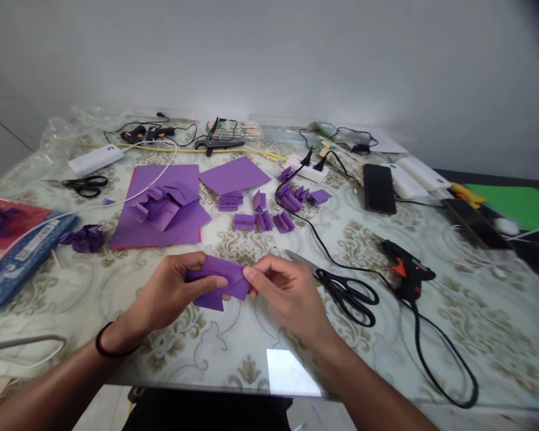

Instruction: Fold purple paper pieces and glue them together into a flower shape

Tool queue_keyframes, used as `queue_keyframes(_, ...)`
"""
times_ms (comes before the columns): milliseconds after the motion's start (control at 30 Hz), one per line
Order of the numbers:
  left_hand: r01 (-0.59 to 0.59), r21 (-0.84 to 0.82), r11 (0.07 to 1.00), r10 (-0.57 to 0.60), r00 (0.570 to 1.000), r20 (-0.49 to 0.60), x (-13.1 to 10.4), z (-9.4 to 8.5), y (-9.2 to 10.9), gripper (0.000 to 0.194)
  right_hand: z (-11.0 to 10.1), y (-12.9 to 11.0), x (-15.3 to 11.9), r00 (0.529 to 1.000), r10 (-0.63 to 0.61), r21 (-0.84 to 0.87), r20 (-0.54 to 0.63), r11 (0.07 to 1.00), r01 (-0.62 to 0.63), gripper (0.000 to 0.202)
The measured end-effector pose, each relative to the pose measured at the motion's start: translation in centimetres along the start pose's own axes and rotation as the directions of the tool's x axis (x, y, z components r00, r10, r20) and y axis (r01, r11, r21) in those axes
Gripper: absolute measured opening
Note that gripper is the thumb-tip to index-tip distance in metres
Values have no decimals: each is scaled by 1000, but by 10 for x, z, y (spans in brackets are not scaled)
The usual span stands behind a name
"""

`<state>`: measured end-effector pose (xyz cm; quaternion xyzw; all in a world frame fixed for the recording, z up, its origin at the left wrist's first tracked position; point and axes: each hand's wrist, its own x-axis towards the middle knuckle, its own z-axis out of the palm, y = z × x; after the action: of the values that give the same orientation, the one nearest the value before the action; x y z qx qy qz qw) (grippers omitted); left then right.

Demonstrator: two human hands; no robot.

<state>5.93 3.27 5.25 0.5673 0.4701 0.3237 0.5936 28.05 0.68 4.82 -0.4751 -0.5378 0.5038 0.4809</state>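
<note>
Head view shows a purple paper piece (218,281), thin and matte, already creased into a few flat layers, held just above the table (476,335) near its front edge. Left hand (170,293) pinches its left side, thumb on top; right hand (287,293) grips its right end between thumb and fingertips. To fold it well, I judge both hands should line up the edges first, then press the crease flat along its whole length with a thumb, keeping the layers from slipping.

Just right of the piece lie black-handled scissors (341,287), blades steel, and further right a black glue gun (406,272) with an orange trigger and a looping cord. Behind the piece sit small pleated purple folds (263,212), and left of those a large purple sheet (161,206) heaped with bigger folded bits. A crumpled purple wad (84,237) lies far left. Glossy covering with a beige floral pattern spreads over the table
</note>
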Motion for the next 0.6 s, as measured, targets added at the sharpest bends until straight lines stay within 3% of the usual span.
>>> queue_keyframes(167, 55, -219, 974, -52, 998, 17, 2, 5, 5, 46, -1, -1, 0, 994, -67, -25, -82, 998, 65, 28)
queue_keyframes(367, 2, -197, 980, -13, 998, -54, 0, 7, 7, 35, 0, -2, -1, 991, -83, -24, -108, 996, 81, 30)
queue_keyframes(600, -48, -139, 989, 41, 998, -53, 1, 1, 4, 32, -4, 5, 2, 1000, 15, 20, -6, 1000, -15, 26)
